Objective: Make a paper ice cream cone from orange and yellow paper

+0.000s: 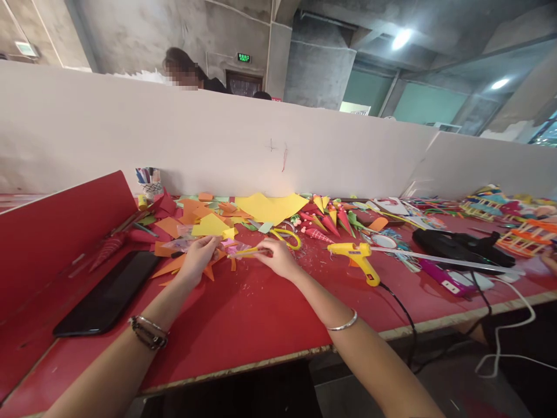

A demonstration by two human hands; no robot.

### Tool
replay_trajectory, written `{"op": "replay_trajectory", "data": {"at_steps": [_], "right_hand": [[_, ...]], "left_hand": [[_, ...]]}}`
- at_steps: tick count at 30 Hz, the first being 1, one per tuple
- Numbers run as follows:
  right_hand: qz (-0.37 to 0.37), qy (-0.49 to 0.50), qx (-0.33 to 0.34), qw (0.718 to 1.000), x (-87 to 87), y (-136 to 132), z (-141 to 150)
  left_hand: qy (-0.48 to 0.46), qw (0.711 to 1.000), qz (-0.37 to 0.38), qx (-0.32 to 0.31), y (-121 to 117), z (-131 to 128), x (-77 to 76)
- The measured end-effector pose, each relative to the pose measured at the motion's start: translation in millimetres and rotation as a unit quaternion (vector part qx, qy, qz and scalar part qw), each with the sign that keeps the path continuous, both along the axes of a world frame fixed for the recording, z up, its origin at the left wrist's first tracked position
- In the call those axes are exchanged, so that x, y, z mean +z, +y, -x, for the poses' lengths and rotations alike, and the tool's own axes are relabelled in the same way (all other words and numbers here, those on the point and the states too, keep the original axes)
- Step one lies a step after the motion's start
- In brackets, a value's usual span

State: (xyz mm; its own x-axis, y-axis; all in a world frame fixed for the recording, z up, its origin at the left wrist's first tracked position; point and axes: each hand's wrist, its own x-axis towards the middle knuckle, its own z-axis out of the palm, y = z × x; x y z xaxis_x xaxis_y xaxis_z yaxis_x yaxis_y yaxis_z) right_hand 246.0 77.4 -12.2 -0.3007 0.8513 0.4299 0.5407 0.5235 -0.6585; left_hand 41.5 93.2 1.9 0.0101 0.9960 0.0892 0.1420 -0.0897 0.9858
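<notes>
My left hand [201, 256] is over the paper scraps, fingers pinched together; whatever they hold is hidden or too small to name. Just beyond its fingertips is a small yellow paper piece [229, 233]. My right hand [281, 259] is closed on a thin, pointed yellow thing [246, 252] that sticks out toward the left hand; I cannot tell its kind. Behind the right hand lie yellow scissor handles [294, 237]. Orange paper pieces [174, 267] and pink-purple crinkled material [237, 246] surround the hands. Farther right, a yellow glue gun [357, 258] rests on the red table.
A black phone [108, 296] lies left, beside a red upright board [65, 232]. Large yellow paper [270, 208] and red paper cones [331, 223] line the back. To the right are a black bag [461, 247], a purple power strip [444, 278] and cables. A white partition [209, 139] stands behind.
</notes>
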Motion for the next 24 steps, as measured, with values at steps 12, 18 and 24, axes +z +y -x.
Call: {"op": "replay_trajectory", "data": {"at_steps": [12, 18, 24], "right_hand": [[0.075, 0.236, -0.038, 0.968, 4.1, 6, -14], [0.115, 0.252, -0.009, 0.961, 4.1, 3, -12], [0.137, 0.241, 0.044, 0.960, 9.2, -7, -2]], "left_hand": [[0.246, 0.966, -0.053, -0.050, -14, -12, 0.4], [0.373, 0.922, -0.095, -0.043, -15, -17, -8.2], [0.357, 0.919, -0.167, -0.005, -20, -18, 4.7]]}}
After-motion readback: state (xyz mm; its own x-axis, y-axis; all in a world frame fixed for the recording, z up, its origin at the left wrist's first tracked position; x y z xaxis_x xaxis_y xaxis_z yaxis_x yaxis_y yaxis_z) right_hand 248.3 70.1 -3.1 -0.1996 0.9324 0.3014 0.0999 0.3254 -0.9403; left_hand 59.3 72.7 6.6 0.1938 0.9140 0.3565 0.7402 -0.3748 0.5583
